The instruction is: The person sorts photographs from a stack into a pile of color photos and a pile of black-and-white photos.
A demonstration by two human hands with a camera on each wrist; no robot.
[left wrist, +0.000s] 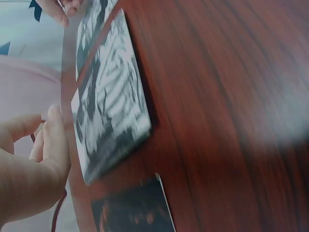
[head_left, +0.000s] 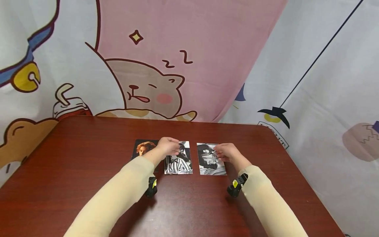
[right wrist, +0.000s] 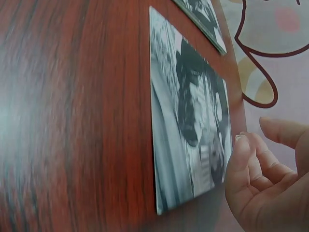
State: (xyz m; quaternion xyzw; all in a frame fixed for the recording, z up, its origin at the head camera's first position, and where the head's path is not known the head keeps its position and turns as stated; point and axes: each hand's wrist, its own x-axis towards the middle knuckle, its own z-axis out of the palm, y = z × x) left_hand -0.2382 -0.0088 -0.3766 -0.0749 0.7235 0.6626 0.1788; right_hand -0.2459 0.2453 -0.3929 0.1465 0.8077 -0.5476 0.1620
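Observation:
Three photo cards lie in a row on the table. At the left is a dark card with an orange-haired figure (head_left: 142, 148), partly hidden by my left arm. The middle black-and-white card (head_left: 179, 165) has stripes on it, and my left hand (head_left: 168, 146) is over its upper left part. To the right lies another black-and-white card (head_left: 208, 160), with my right hand (head_left: 229, 152) at its upper right edge. In the left wrist view, the left hand (left wrist: 36, 164) has loosely bent fingers and no card between them. The right hand (right wrist: 265, 174) has its thumb apart from its bent fingers, beside the card.
The cards rest on a reddish-brown wooden table (head_left: 189, 210). Behind it hangs a cartoon-printed curtain (head_left: 237, 39). A black wrist camera (head_left: 151, 187) is strapped to the left wrist, and another wrist camera (head_left: 237, 186) to the right.

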